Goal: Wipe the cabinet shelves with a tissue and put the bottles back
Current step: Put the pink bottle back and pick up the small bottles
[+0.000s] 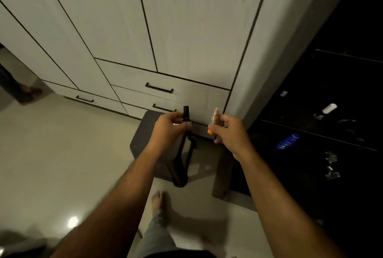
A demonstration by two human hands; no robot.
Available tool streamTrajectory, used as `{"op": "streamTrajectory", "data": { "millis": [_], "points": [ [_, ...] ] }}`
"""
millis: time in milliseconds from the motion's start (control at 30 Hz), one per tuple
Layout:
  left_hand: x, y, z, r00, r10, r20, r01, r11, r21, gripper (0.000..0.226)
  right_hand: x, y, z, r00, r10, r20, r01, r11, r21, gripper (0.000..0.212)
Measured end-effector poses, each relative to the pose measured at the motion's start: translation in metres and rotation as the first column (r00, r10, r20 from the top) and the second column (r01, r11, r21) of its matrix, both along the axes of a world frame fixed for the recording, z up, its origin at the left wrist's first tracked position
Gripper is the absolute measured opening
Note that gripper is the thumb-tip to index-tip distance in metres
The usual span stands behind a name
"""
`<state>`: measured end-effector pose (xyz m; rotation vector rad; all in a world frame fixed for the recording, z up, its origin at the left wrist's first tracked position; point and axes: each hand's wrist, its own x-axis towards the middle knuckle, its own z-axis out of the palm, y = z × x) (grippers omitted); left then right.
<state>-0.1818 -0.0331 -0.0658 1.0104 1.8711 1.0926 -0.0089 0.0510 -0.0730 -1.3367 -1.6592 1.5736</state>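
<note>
Two hands, two bottles: left hand grips one tall black plastic bottle; right hand pinches one small clear orange-capped bottle.

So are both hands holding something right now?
Yes: the left hand grips a black-capped bottle, and the right hand holds a small orange-tipped bottle.

Cabinet looks like pale wood w/ a matt grain. Handles are matt black. Floor is smooth, shiny tile. Stool has a rough woven top. Black bottle looks glossy.
</note>
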Motion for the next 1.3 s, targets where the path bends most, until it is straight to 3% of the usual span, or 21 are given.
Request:
{"op": "streamTrajectory", "data": {
  "millis": [233,500,633,900,1033,1300],
  "points": [
    [-0.149,0.014,-0.068,0.997,0.067,0.041,-0.060,0.985,-0.160,0.038,-0.128,0.013,-0.061,0.989,0.046,0.138,-0.030,0.993,-0.113,0.015],
    [-0.244,0.035,-0.175,0.997,0.075,0.012,-0.066,0.938,-0.341,0.039,-0.220,0.018,-0.184,0.943,0.008,0.332,0.060,0.979,-0.193,0.006],
    [-0.260,0.042,-0.242,0.998,0.060,0.011,-0.050,0.912,-0.408,0.039,-0.240,0.025,-0.253,0.905,-0.012,0.425,0.086,0.984,-0.155,0.023],
    [-0.268,0.066,-0.363,0.990,-0.119,-0.079,0.061,0.849,-0.525,0.020,-0.270,0.046,-0.365,0.841,0.017,0.541,0.101,0.977,-0.189,0.023],
    [-0.262,0.083,-0.395,0.994,-0.103,-0.048,0.064,0.859,-0.507,0.026,-0.281,0.055,-0.401,0.800,0.079,0.595,0.049,0.979,-0.196,0.021],
    [-0.243,0.092,-0.428,0.997,-0.017,-0.078,-0.024,0.866,-0.500,0.044,-0.294,0.069,-0.426,0.650,0.082,0.756,-0.087,0.996,-0.033,0.021]
  ]
}}
